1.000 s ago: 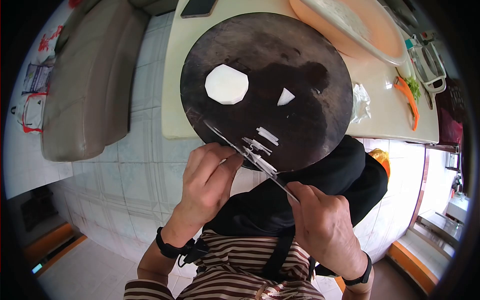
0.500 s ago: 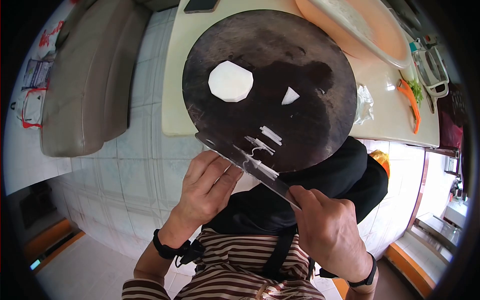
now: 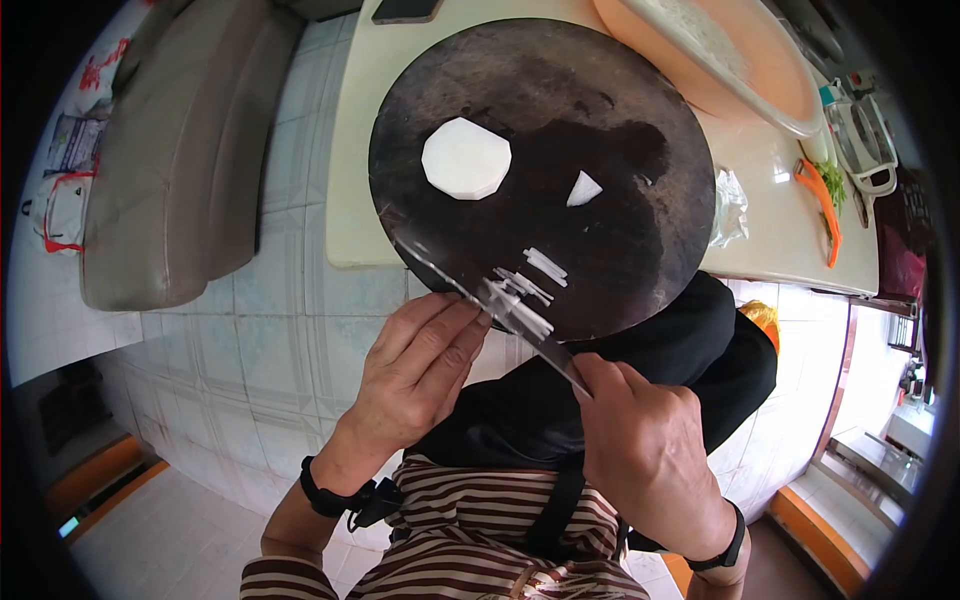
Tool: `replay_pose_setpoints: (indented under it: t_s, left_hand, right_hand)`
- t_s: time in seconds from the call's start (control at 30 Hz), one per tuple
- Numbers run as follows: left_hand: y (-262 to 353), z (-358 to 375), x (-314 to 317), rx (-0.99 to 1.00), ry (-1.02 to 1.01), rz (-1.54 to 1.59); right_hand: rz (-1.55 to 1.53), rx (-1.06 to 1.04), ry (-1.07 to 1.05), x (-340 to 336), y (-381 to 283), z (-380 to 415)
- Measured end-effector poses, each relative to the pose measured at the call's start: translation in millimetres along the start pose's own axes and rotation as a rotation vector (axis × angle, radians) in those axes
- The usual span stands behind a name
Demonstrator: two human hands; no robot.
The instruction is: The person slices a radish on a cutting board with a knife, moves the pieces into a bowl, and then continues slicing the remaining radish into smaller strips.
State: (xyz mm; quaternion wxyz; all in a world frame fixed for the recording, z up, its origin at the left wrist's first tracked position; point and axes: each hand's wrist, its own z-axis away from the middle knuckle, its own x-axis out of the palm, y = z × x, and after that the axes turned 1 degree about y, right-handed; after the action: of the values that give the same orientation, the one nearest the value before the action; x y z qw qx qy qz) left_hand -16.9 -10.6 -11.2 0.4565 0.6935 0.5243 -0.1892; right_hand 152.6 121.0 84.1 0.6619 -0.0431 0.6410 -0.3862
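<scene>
My right hand [image 3: 650, 430] grips a kitchen knife [image 3: 556, 358] by its handle, with the blade slanting up and left across the near edge of a dark round chopping board [image 3: 540, 70]. Fingers together and bent, my left hand [image 3: 415, 375] meets the blade's near side; whatever is under the fingertips is hidden. Thin white strips [image 3: 523, 322] lie along the blade, and more cut strips [image 3: 545, 266] rest on the board just beyond. Farther up sit a pale many-sided vegetable slice [image 3: 467, 158] and a small white wedge [image 3: 584, 189].
The board stands on a cream table [image 3: 350, 225]. Behind it at right is a big peach-coloured basin [image 3: 775, 100]. Crumpled foil [image 3: 730, 208], an orange peeler [image 3: 822, 205] and a phone [image 3: 405, 10] are also on the table. A grey sofa [image 3: 180, 160] is at left.
The knife has moved slightly up and left, farther over the board, carrying white strips along it. My left fingertips have shifted a little up with the blade.
</scene>
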Motion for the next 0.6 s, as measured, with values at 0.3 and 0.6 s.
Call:
replay_pose_setpoints:
  t_s: [0.3,0.6]
  left_hand:
    - [-1,3,-1,-0.018,-0.023,0.013]
    - [12,0,-4,-0.058,-0.075,-0.030]
  right_hand:
    - [0.089,-0.059,-0.113,-3,-2,3]
    - [0.217,-0.103,0.072,11,-1,-2]
